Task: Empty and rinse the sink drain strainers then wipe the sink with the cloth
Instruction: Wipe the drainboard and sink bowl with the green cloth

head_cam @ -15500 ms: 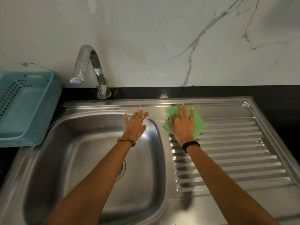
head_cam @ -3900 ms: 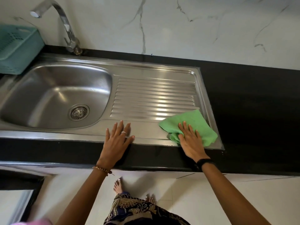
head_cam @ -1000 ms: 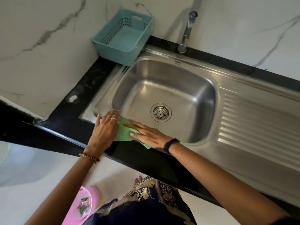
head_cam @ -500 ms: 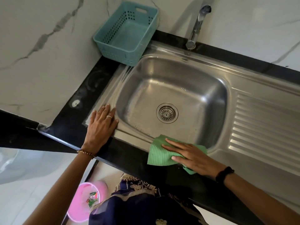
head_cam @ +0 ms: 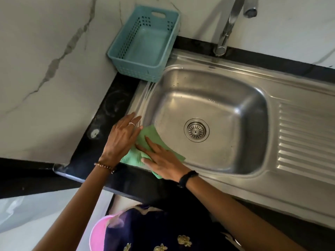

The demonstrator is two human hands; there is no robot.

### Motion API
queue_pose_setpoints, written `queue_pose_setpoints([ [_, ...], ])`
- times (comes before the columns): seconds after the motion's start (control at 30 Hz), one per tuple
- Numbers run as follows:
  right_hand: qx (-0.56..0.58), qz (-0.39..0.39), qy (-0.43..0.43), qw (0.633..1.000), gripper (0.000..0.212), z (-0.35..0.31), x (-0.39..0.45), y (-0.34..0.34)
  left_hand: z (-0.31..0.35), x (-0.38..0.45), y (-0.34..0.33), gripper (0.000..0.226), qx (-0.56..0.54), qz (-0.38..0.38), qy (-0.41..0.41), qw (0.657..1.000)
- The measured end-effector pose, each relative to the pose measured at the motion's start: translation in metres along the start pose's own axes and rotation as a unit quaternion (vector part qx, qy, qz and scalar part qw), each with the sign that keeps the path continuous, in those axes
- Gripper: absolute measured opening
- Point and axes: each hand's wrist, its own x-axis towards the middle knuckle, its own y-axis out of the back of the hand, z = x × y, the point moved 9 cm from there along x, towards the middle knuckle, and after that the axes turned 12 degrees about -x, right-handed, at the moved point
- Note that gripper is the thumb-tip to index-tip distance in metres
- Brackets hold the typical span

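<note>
The steel sink (head_cam: 272,182) fills the middle of the view, with the round drain strainer (head_cam: 196,130) seated in the bottom of its bowl. A green cloth (head_cam: 151,135) lies on the sink's near-left rim. My right hand (head_cam: 164,163) presses flat on the cloth with straight fingers. My left hand (head_cam: 121,136) rests flat on the rim's left corner, its fingers straight and overlapping the cloth's left edge.
A teal plastic basket (head_cam: 144,44) stands on the black counter (head_cam: 108,113) at the sink's back left. The tap (head_cam: 229,24) rises behind the bowl. The ribbed drainboard (head_cam: 306,142) lies to the right. A pink bin (head_cam: 98,232) sits on the floor below.
My right hand has slid the cloth left along the front rim, back to the near-left corner beside my left hand. My left hand has stayed on that corner.
</note>
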Motion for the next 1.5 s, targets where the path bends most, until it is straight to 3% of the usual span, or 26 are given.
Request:
queue_pose_setpoints([
  [0.1,-0.059,0.05,0.003,0.997,0.049,0.014,-0.033,-0.002,0.0,0.023,0.003,0.043,0.015,-0.016,-0.047,0.999],
  [0.23,-0.023,0.036,-0.021,0.999,0.05,0.031,-0.057,-0.01,-0.011,0.041,0.006,0.046,0.029,-0.028,-0.05,0.998],
  [0.4,-0.067,0.043,0.004,0.997,0.049,-0.005,0.01,0.001,-0.015,0.05,0.017,0.042,-0.007,0.015,-0.058,0.998],
  [0.47,0.032,0.068,-0.074,0.994,0.052,-0.005,0.045,0.004,-0.016,0.053,0.02,0.041,-0.025,0.023,-0.052,0.998],
  [0.53,0.16,0.135,-0.171,0.963,0.059,0.006,0.072,0.013,-0.017,0.056,0.021,0.043,-0.039,0.019,-0.051,0.998],
  [0.6,0.273,0.202,-0.193,0.92,0.059,0.017,0.097,0.031,-0.016,0.056,0.018,0.047,-0.045,0.001,-0.056,0.997],
  [0.67,0.404,0.249,-0.205,0.856,0.059,0.038,0.121,0.056,-0.016,0.056,0.012,0.052,-0.039,-0.018,-0.063,0.997],
  [0.73,0.464,0.276,-0.25,0.804,0.057,0.064,0.137,0.078,-0.013,0.057,0.008,0.055,-0.045,-0.021,-0.074,0.996],
  [0.8,0.477,0.275,-0.262,0.793,0.056,0.072,0.145,0.086,-0.014,0.06,0.006,0.057,-0.056,-0.027,-0.073,0.995],
  [0.9,0.515,0.235,-0.208,0.797,0.058,0.052,0.131,0.063,-0.014,0.054,0.0,0.062,-0.051,-0.053,-0.095,0.993],
  [1.07,0.503,0.109,-0.163,0.842,0.064,0.016,0.087,0.014,-0.018,0.048,-0.003,0.06,-0.102,-0.061,-0.094,0.988],
  [1.13,0.513,0.114,-0.165,0.834,0.062,0.015,0.088,0.019,-0.013,0.054,-0.005,0.06,-0.09,-0.052,-0.092,0.99],
  [1.2,0.573,0.15,-0.17,0.788,0.056,0.02,0.096,0.031,-0.004,0.062,-0.007,0.061,-0.085,-0.049,-0.094,0.991],
  [1.3,0.694,0.156,-0.192,0.676,0.05,0.038,0.117,0.032,0.006,0.074,-0.008,0.06,-0.085,-0.043,-0.1,0.99],
  [1.5,0.748,0.181,-0.224,0.598,0.051,0.096,0.169,0.05,0.005,0.086,-0.017,0.055,-0.032,-0.036,-0.073,0.996],
])
